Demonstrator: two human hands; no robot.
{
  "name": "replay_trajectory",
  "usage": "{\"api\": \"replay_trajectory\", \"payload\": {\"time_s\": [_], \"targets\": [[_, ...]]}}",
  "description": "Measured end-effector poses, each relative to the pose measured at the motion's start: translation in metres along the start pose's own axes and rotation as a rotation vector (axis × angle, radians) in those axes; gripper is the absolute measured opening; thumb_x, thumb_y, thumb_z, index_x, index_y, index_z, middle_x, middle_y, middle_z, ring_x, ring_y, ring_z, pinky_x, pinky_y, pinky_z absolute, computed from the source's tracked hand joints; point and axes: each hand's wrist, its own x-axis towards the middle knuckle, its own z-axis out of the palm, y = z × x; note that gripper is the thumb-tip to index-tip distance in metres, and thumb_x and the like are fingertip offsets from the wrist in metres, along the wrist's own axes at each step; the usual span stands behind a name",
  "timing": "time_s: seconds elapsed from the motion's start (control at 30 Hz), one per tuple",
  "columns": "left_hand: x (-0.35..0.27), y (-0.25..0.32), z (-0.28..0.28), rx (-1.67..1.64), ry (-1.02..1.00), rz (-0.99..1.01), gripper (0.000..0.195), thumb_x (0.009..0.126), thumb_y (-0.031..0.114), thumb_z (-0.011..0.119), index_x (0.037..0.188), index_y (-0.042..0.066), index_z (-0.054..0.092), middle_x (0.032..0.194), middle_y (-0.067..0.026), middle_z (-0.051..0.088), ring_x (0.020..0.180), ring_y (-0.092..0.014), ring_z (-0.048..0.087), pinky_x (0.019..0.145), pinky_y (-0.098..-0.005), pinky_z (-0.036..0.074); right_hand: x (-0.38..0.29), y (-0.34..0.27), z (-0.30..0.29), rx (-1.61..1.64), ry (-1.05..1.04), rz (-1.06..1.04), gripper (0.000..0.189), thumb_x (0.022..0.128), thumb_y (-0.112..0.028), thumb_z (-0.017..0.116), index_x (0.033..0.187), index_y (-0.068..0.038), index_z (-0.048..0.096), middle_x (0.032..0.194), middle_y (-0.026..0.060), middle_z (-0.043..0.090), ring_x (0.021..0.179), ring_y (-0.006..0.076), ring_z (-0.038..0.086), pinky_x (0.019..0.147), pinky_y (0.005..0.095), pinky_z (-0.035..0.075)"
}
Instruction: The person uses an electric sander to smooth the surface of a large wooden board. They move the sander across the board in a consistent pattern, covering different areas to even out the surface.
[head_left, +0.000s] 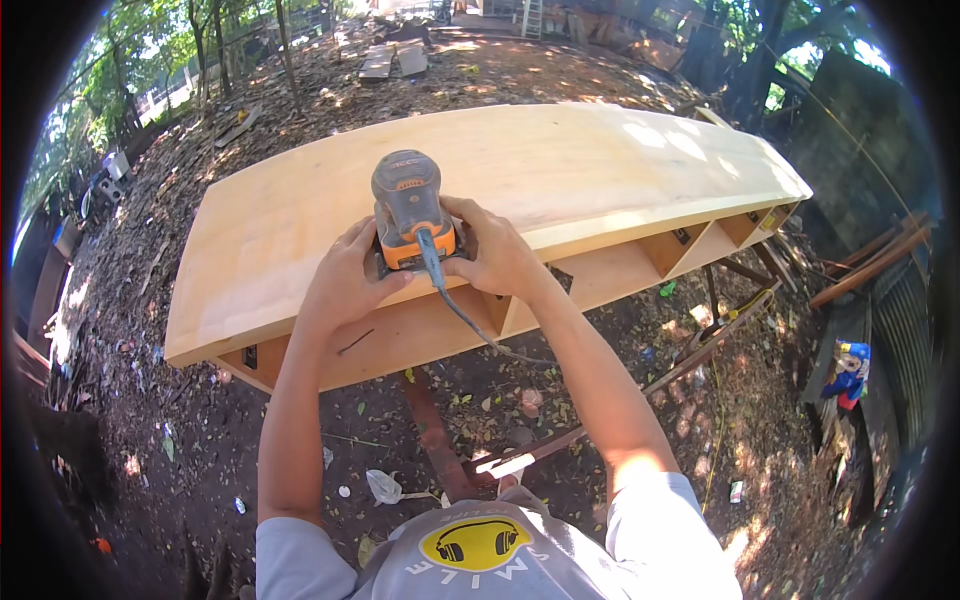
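An orange and dark grey electric sheet sander rests on the pale wooden top of a long cabinet, near its front edge. My left hand grips the sander's lower left side, thumb toward the front. On the opposite side my right hand wraps the base, its fingers partly hidden behind the body. From the sander's near end a grey power cord hangs over the front edge and runs beneath my right forearm. The sanding pad's underside is out of sight.
Open compartments with dividers and dark hardware face me below the top. Supports stand underneath on leaf-littered ground. Wooden planks and a corrugated sheet are at right. A plastic bag lies near my feet.
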Motion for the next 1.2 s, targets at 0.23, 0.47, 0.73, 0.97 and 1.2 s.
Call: {"api": "replay_trajectory", "payload": {"time_s": [0.23, 0.47, 0.73, 0.97, 1.2], "targets": [[-0.001, -0.003, 0.004, 0.030, 0.014, 0.029, 0.096, 0.086, 0.043, 0.085, 0.155, -0.011, 0.046, 0.156, -0.0304, 0.053, 0.145, -0.045, 0.052, 0.122, -0.0490, 0.044, -0.002, -0.002, 0.000, -0.059, 0.008, -0.038, 0.095, 0.077, -0.022, 0.095, 0.155, 0.001, 0.048, 0.127, 0.0262, 0.069, 0.112, 0.0397, 0.070, 0.095, 0.0474, 0.057], [0.000, -0.001, 0.002, 0.028, 0.011, 0.018, 0.101, 0.083, 0.046, 0.088, 0.154, -0.012, 0.046, 0.156, -0.0302, 0.053, 0.146, -0.044, 0.052, 0.122, -0.0486, 0.044, -0.003, -0.005, 0.000, -0.096, 0.003, -0.054, 0.092, 0.080, -0.024, 0.093, 0.156, 0.003, 0.046, 0.134, 0.0292, 0.067, 0.125, 0.0448, 0.065, 0.103, 0.0498, 0.055], [0.000, 0.002, 0.002, 0.003, 0.021, 0.003, 0.102, 0.081, 0.047, 0.090, 0.153, -0.012, 0.050, 0.156, -0.0300, 0.055, 0.146, -0.044, 0.052, 0.122, -0.0486, 0.044, -0.002, -0.004, 0.001, -0.081, -0.005, -0.029, 0.093, 0.081, -0.025, 0.093, 0.156, 0.003, 0.046, 0.135, 0.0296, 0.067, 0.127, 0.0453, 0.065, 0.104, 0.0503, 0.055], [-0.001, 0.002, 0.005, 0.037, 0.045, 0.005, 0.098, 0.083, 0.046, 0.088, 0.152, -0.012, 0.051, 0.156, -0.0299, 0.054, 0.145, -0.044, 0.052, 0.121, -0.0487, 0.045, -0.004, -0.002, 0.001, -0.094, 0.017, -0.054, 0.093, 0.079, -0.027, 0.094, 0.155, 0.002, 0.048, 0.134, 0.0277, 0.068, 0.122, 0.0431, 0.067, 0.100, 0.0492, 0.056], [-0.003, 0.007, 0.002, -0.033, 0.058, 0.034, 0.089, 0.084, 0.044, 0.088, 0.149, -0.007, 0.056, 0.150, -0.0238, 0.060, 0.138, -0.041, 0.058, 0.115, -0.0484, 0.049, -0.006, 0.000, 0.002, -0.099, 0.040, -0.066, 0.094, 0.078, -0.025, 0.094, 0.157, 0.000, 0.050, 0.129, 0.0249, 0.070, 0.114, 0.0385, 0.070, 0.091, 0.0449, 0.059]]}}
